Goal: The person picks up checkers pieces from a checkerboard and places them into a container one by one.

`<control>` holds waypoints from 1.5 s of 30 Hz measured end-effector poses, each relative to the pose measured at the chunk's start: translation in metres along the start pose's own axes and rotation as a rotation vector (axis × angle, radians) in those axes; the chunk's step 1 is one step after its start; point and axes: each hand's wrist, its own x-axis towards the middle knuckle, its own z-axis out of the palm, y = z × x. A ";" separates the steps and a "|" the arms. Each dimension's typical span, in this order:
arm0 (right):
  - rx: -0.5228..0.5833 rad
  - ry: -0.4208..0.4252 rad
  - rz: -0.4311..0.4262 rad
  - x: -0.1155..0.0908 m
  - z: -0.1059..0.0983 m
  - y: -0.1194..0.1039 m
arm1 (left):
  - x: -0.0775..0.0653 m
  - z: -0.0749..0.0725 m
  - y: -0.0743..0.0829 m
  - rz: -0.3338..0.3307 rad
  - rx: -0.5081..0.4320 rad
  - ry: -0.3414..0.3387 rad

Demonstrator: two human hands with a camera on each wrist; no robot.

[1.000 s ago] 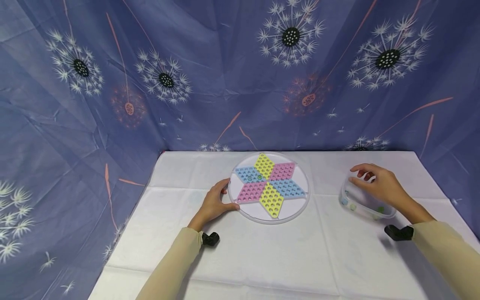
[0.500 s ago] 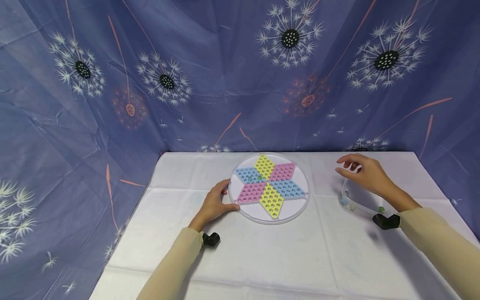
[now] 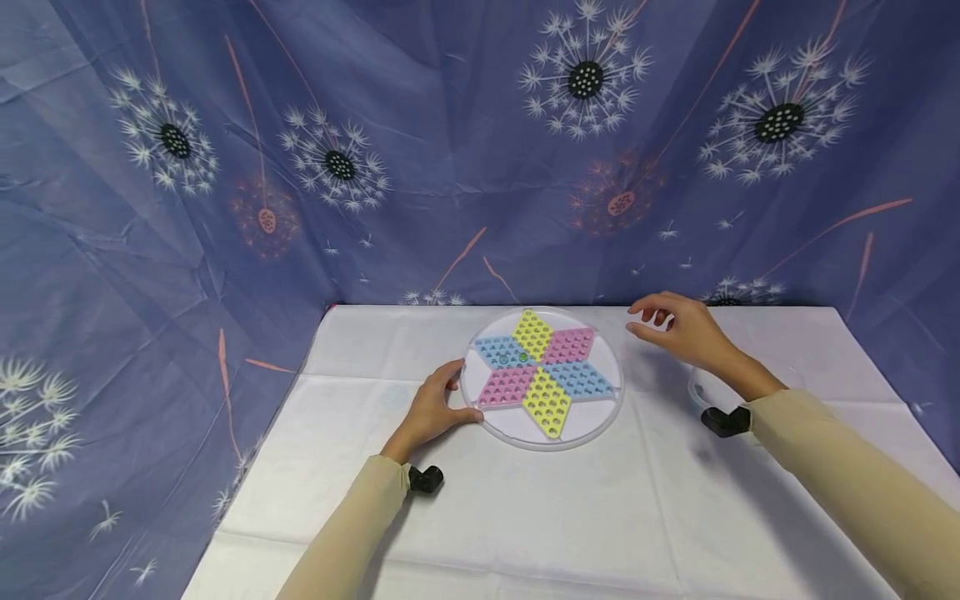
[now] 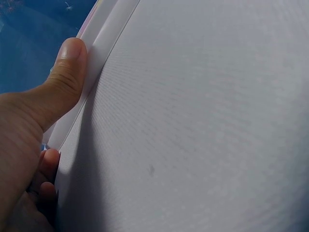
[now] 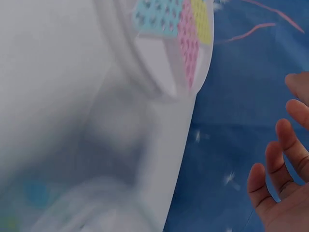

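A round white Chinese checkers board [image 3: 592, 421] carries a star in yellow, pink and blue. Two glass marbles sit in its left blue point, a greenish marble [image 3: 523, 357] and a clear one [image 3: 503, 359]. My left hand [image 3: 432, 414] rests against the board's left rim, its thumb along the front edge and its fingers further back. Over the cloth, between board and tub, hangs my right hand [image 3: 684, 332], with thumb and index finger apart and the other fingers loosely bent. Nothing shows between its fingertips. Behind my right forearm stands a clear plastic tub [image 3: 694, 395], partly hidden.
A white cloth [image 3: 570, 517] covers the table. A blue curtain [image 3: 450, 150] with dandelion prints rises along its back and left edges. Black wrist cameras sit on both sleeves, the right camera [image 3: 726, 422] overlapping the tub's near side.
My right hand has lifted out of the tub and moved left and back toward the board. The left hand stays at the board's rim.
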 end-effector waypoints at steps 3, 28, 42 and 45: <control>0.030 -0.020 -0.031 0.010 0.010 -0.007 | 0.001 0.001 -0.002 0.002 0.010 -0.001; 0.172 -0.219 -0.053 0.063 0.091 -0.062 | -0.003 0.002 -0.001 -0.001 -0.007 0.003; 0.190 -0.372 -0.024 0.066 0.130 -0.062 | -0.001 -0.001 0.003 -0.001 -0.009 0.010; 0.173 -0.401 -0.025 0.065 0.134 -0.060 | -0.001 -0.001 0.002 -0.010 -0.012 0.003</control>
